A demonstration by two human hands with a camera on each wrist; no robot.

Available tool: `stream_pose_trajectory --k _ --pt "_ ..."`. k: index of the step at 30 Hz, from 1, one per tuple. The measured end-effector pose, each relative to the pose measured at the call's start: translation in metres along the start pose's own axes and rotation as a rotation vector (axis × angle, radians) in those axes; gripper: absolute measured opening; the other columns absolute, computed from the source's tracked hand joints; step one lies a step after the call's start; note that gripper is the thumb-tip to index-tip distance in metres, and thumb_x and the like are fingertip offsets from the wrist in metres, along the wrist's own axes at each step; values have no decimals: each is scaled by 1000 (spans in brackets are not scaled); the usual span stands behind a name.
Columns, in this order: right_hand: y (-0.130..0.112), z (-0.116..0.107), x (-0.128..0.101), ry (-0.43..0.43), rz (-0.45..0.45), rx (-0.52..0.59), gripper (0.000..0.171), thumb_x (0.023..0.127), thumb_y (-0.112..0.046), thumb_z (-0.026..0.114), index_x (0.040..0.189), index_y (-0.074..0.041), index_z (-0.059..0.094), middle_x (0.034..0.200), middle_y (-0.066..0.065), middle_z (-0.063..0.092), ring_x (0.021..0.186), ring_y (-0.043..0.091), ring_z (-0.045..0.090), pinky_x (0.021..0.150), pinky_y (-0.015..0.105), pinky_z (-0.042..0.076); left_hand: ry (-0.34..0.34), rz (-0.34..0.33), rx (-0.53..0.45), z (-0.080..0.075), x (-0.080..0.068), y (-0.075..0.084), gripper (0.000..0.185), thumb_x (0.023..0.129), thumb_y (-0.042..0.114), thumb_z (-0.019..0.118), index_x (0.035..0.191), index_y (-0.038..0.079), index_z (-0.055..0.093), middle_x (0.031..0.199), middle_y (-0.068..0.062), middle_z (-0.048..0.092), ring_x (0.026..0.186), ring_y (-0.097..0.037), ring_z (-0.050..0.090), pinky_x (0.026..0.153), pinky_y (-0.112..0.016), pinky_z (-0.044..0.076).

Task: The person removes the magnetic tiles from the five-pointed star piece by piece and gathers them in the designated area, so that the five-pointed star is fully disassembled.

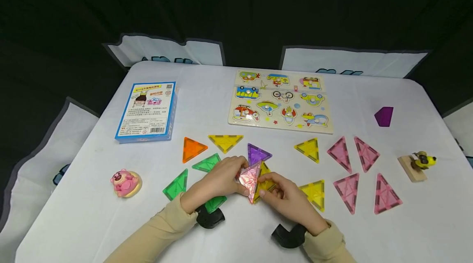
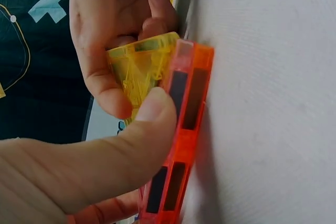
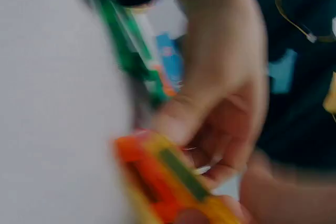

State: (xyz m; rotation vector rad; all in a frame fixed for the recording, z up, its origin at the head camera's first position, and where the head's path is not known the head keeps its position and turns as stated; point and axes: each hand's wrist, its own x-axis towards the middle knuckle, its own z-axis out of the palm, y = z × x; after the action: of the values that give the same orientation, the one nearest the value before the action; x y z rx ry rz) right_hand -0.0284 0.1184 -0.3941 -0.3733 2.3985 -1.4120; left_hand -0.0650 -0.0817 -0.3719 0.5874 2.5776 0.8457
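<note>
My left hand (image 1: 226, 176) pinches a clear pink triangular magnetic tile (image 1: 249, 178), its thumb along the edge. An orange-red tile (image 2: 195, 98) lies flat against the pink one in the left wrist view. To the right, my right hand (image 1: 292, 202) holds a yellow triangular tile (image 1: 264, 184) between thumb and fingers, right up against the pink one. Just beyond the hands lies a purple triangle (image 1: 257, 154). Green triangles (image 1: 176, 185) lie around my left hand, one partly under the wrist. The right wrist view is blurred.
Yellow triangles (image 1: 308, 149) and several pink triangles (image 1: 386, 195) lie on the right. Farther back are a blue-edged box (image 1: 145, 111) and a vehicle puzzle board (image 1: 278, 125). A pink bear toy (image 1: 125, 183), an orange triangle (image 1: 193, 149) and a dog figure (image 1: 421, 162) stand around.
</note>
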Motion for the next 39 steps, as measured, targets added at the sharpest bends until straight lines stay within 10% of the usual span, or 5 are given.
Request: stream_pose_trajectory --k 9,14,24,39 --pt "-8 -5 -4 198 -16 126 17 88 -1 55 101 -11 58 81 3 55 55 12 41 49 22 35 -20 -30 62 2 4 2 56 65 29 81 108 3 57 87 -2 55 84 -21 47 79 -39 36" --pt "-4 -16 -6 333 14 12 32 87 -6 59 116 -12 49 61 2 43 49 10 36 45 22 31 -34 -39 57 2 3 2 56 66 29 81 108 2 56 93 -4 56 88 -22 48 82 -40 36" --pt "1 -11 0 301 189 -49 45 88 -18 61 124 -8 35 54 4 51 37 16 45 36 28 39 -25 -31 65 1 1 2 55 64 31 82 103 2 55 82 0 51 76 -18 43 67 -33 28" --pt "-1 -12 11 264 198 -220 38 85 -24 64 117 -11 51 45 0 42 28 14 39 31 27 32 -44 -55 53 -1 1 2 56 66 29 81 109 2 56 90 -3 54 81 -20 47 68 -33 28"
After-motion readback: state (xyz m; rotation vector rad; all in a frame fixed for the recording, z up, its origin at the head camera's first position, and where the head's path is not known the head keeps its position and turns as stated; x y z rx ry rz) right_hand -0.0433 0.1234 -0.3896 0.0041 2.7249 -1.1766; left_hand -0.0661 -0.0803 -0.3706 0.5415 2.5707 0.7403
